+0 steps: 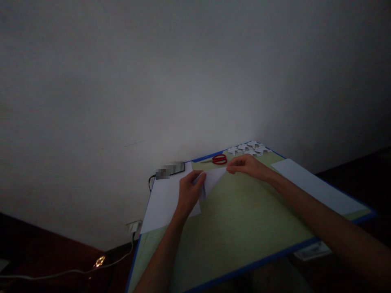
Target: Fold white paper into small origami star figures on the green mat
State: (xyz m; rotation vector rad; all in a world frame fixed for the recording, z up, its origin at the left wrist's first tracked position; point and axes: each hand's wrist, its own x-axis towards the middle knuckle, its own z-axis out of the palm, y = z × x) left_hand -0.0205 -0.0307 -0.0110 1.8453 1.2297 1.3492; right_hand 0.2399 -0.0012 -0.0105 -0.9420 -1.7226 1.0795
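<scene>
Between my two hands a folded piece of white paper is held up over the table. My left hand grips its left end, thumb against fingers. The paper's right corner is pinched in the fingertips of my right hand. Just beyond the paper lie scissors with red handles, blades pointing left. Several white paper stars are spread at the far right corner of the table. Under my left hand rests a white paper sheet.
The pale green table has a blue edge and stands against a grey wall. A phone with a cable lies at the back left. Another white sheet lies on the right. A plug with a white cord sits in the wall at left.
</scene>
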